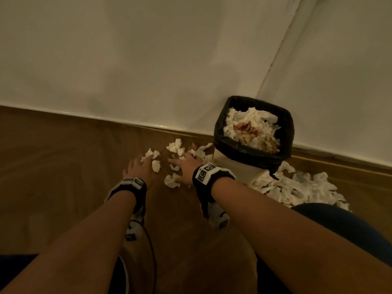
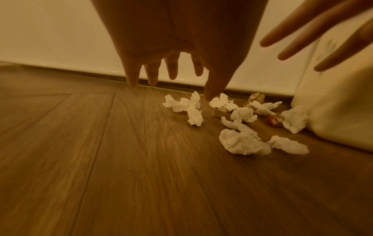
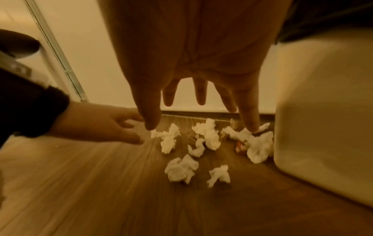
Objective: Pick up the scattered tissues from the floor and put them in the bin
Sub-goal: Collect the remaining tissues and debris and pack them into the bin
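Both bare forearms stretched forward and down, roughly side by side, black band with white marker blocks on each wrist.
Left hand [image 1: 139,166] palm down, low, fingers [image 2: 152,75] straight and spread, thumb out to the side; holding nothing.
Right hand [image 1: 186,166] palm down, just beside left, fingers [image 3: 168,95] straight and fanned apart, thumb splayed; holding nothing.
Hands near each other, not touching.

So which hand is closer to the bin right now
The right hand. It reaches over the scattered tissues just left of the bin, fingers spread. The left hand is farther left, over the outer edge of the tissues.
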